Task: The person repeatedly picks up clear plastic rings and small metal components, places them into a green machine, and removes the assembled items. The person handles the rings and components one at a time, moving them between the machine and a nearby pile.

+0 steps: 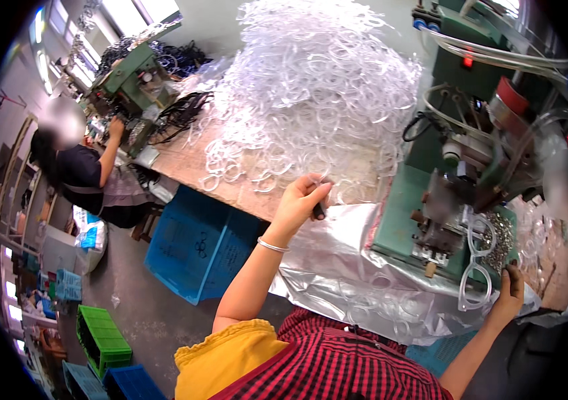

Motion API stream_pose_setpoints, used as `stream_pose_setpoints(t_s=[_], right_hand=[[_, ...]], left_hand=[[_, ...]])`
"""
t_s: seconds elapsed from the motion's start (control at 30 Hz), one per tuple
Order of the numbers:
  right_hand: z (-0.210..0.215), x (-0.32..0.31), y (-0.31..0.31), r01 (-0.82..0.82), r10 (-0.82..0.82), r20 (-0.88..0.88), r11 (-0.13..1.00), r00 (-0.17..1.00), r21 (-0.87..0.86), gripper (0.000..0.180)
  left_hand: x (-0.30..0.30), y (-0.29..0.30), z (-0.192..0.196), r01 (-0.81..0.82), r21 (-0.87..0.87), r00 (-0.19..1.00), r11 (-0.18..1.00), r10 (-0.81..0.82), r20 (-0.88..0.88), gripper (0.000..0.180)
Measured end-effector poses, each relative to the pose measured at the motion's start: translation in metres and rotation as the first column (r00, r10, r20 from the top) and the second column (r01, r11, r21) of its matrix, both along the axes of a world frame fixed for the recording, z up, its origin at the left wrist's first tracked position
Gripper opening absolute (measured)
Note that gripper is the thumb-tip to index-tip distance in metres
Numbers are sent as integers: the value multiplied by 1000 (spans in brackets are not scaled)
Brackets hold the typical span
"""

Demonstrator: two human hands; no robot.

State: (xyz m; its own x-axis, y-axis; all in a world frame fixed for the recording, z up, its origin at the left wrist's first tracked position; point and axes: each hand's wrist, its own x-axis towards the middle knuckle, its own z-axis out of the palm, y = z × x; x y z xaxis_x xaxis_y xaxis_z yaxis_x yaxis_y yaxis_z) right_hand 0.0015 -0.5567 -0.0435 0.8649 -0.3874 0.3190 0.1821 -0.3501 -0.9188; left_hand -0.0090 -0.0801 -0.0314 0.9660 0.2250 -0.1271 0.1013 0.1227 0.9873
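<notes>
Your left hand [303, 203] brings thumb and fingers together at the near edge of a tall heap of clear plastic eyeglass frames [324, 87]; I cannot tell whether they clamp anything; your right hand [511, 293] is just beside one clear, two-ringed plastic frame [470, 271] at the green metal machine [401, 223], right; its grip I cannot tell.

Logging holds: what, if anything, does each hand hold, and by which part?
Left hand: near the pile; whether it holds anything cannot be told. Right hand: beside the frame; a hold cannot be told either.
</notes>
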Motion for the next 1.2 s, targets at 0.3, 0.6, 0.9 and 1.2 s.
stream_pose_setpoints(t_s=[0.3, 0.6, 0.9, 1.2], right_hand=[[92, 59, 107, -425, 435, 8, 877, 901, 223, 47], [95, 51, 111, -466, 472, 94, 785, 877, 408, 48], [103, 38, 136, -485, 468, 175, 700, 866, 524, 56], [37, -10, 32, 153, -236, -51, 762, 970, -629, 31]], left_hand=[[35, -100, 27, 54, -30, 963, 998, -44, 268, 31], [29, -112, 46, -142, -30, 888, 989, 141, 438, 31], [50, -159, 136, -415, 458, 557, 786, -178, 811, 21], [-4, -195, 115, 672, -480, 615, 564, -786, -62, 46]])
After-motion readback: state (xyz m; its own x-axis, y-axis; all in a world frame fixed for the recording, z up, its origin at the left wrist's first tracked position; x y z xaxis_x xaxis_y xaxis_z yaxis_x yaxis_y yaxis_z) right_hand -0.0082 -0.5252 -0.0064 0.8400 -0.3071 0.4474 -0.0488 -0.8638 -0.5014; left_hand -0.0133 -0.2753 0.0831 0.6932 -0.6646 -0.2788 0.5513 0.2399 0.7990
